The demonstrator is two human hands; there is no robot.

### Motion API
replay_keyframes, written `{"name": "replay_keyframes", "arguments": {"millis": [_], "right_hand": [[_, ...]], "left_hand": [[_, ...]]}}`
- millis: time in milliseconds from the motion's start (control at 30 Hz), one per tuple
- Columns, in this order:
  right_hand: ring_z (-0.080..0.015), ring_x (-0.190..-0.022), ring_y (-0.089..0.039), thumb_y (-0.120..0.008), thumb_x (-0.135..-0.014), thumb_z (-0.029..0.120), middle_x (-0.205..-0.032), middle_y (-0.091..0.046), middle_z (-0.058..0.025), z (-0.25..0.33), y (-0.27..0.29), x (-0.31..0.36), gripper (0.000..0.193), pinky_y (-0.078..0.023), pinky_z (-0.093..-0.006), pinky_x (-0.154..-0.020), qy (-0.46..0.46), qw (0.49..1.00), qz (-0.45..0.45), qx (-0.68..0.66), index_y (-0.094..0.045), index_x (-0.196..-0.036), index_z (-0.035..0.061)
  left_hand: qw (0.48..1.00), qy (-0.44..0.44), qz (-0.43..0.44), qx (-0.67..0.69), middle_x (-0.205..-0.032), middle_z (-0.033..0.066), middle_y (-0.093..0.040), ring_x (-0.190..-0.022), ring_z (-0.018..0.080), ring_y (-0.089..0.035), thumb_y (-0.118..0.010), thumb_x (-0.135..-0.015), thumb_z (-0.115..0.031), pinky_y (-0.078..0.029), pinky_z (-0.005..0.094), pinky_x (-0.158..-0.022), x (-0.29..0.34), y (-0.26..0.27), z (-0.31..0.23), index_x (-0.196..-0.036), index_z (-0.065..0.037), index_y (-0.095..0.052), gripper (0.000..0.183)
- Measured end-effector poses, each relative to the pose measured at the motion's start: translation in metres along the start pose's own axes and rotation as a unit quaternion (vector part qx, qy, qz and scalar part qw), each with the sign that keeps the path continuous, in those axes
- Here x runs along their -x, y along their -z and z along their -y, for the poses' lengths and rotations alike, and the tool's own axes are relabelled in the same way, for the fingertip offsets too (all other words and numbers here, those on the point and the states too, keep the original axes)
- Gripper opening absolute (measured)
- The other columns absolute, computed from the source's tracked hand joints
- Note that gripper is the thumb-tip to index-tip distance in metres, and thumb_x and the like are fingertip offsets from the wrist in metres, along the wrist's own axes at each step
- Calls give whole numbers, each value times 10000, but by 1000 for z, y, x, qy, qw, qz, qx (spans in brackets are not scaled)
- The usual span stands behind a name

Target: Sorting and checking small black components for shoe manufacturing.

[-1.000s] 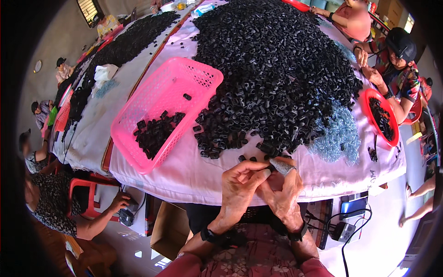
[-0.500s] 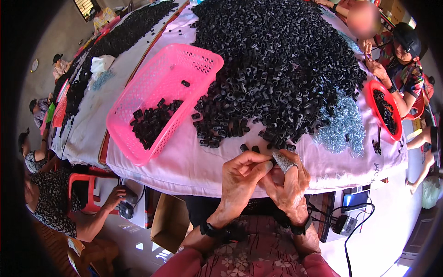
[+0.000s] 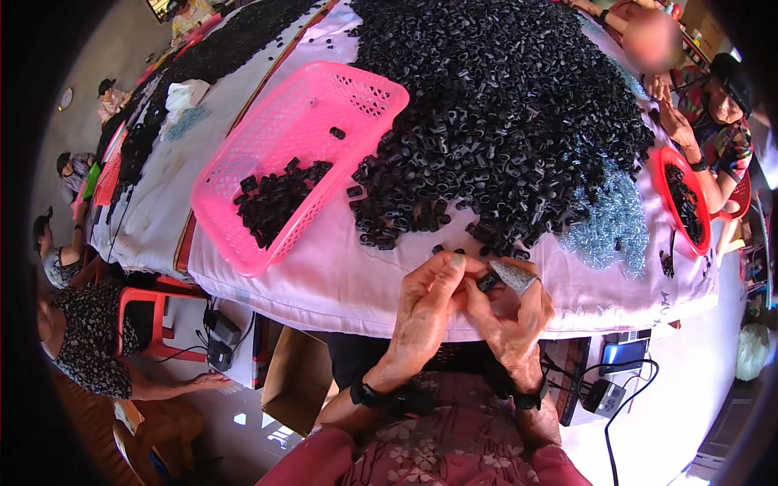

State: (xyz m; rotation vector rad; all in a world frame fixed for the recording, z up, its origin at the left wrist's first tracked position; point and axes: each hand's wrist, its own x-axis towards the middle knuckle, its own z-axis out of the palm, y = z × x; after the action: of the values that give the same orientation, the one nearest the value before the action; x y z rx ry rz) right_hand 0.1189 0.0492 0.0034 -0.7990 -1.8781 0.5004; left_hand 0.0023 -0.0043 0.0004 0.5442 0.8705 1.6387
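Close together near the front edge of the table, both my hands work at the same spot. My right hand (image 3: 512, 320) holds a small black plastic piece (image 3: 488, 281) between thumb and fingers; a silvery-grey wrap (image 3: 515, 276) covers one of its fingers. My left hand (image 3: 423, 304) is beside it, thumb against bent fingers in a pinch; whatever lies in that pinch is hidden. Just beyond them spreads a big pile of similar black plastic pieces (image 3: 486, 138). To the left, a pink perforated basket (image 3: 243, 253) contains a heap of such pieces.
A mound of clear bluish small parts (image 3: 608, 223) lies right of the pile. Farther right, a red basin (image 3: 705, 235) holds dark pieces near a seated co-worker (image 3: 713, 113). Other people sit along the left, and a cardboard box (image 3: 296, 381) stands under the table edge.
The black piece now shows in my right hand, and my left thumb has lifted. The basket and pile appear shifted slightly right in view. A person at lower left has lowered a hand.
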Motion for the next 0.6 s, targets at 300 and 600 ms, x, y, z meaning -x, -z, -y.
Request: {"name": "replay_keyframes", "arguments": {"millis": [300,600], "right_hand": [[-247,-678,-676,-821,-727,88,-920,-652,-177,-7,-1,-6,366,-539,-328,-564,-10,1000,16,-22,-587,-967,-59],[-297,-708,-662,-783,-755,125,-902,-656,-170,1,13,2,334,-528,-356,-605,33,999,19,23,-590,-980,-29]], "left_hand": [[999,-7,-16,-39,-910,50,-613,-802,101,-583,-542,-996,-263,-501,271,-763,-6,-1,-4,-1008,26,-626,301],[994,-35,48,-91,-829,33,-642,-792,88,-632,-628,-916,-23,-518,236,-701,-3,-8,3,-1008,6,-592,104]]}}
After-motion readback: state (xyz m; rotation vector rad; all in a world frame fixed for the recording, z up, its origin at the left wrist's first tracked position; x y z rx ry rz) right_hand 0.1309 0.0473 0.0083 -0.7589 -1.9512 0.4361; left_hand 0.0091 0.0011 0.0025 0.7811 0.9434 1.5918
